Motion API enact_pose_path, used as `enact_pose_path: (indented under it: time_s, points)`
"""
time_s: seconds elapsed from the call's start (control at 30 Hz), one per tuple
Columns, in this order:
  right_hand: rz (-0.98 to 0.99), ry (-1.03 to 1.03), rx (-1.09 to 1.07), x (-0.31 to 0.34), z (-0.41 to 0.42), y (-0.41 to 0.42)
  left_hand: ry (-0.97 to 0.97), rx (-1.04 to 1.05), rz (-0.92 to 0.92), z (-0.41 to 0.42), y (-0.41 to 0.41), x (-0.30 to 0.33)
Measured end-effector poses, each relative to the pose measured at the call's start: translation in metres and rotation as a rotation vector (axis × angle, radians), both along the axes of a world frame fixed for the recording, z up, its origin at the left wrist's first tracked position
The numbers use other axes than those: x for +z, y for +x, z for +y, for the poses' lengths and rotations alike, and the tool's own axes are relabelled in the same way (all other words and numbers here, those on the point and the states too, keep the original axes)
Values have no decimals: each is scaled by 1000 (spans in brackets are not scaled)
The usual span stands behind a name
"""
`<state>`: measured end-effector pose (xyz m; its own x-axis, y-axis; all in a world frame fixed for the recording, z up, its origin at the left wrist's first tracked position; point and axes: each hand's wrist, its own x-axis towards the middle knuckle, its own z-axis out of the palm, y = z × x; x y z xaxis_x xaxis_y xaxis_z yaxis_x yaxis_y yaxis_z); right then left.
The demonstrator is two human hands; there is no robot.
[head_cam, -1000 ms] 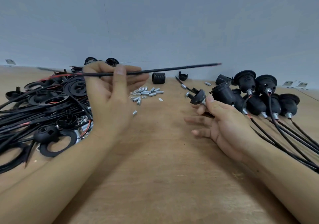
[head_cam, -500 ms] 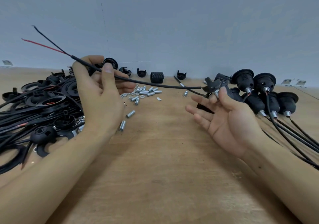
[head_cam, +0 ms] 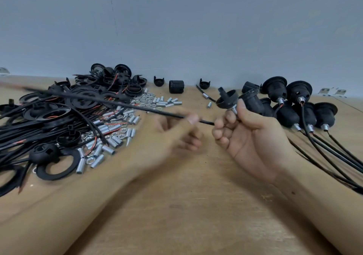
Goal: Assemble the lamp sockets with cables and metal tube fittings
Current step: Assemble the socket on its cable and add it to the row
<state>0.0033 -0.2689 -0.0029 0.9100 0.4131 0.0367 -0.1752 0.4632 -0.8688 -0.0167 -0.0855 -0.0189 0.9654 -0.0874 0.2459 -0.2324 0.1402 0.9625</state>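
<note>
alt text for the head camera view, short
A person's right hand holds a black socket cap while the blurred left hand pinches a black cable running toward it. Loose parts lie left on the wooden table, finished sockets right.

Both forearms reach forward; the blurred left hand point(head_cam: 176, 130) pinches between thumb and fingers, the right hand point(head_cam: 249, 134) curls palm-up, gripping.

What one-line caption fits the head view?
Left hand pinches a cable toward the socket cap held in the right hand, loose parts left, finished sockets right.
</note>
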Motion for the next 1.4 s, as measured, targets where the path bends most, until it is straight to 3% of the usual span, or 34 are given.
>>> enact_pose_path:
  time_s: [0.07, 0.2, 0.3, 0.43, 0.6, 1.0, 1.13, 1.23, 1.4]
  points:
    - [-56, -53, 35, -2, 2, 0, 56, -10, -30, -6, -2, -2]
    - [-189, -163, -66, -3, -5, 5, -212, 158, -125, 6, 6, 13]
    - [-236, -220, 5, -9, -7, 7, -306, 143, -151, 16, 6, 19]
    - [-270, -222, 132, -13, -5, 5, -183, 91, -217, 10, 1, 14]
    - [-265, -228, 144, -13, -7, 6, -78, 37, -265, 4, -5, 8]
    - [-291, -275, 104, -15, -8, 6, 161, 162, -341, 3, -9, 14]
    - [-364, -329, 5, -15, -5, 3, 168, 186, -316, 4, -10, 14]
    - [-492, -473, -104, -15, -4, 2, 277, 194, -296, 5, -11, 11]
    - [-526, -578, -161, -16, -5, 2, 345, 168, -77, 9, -8, 8]
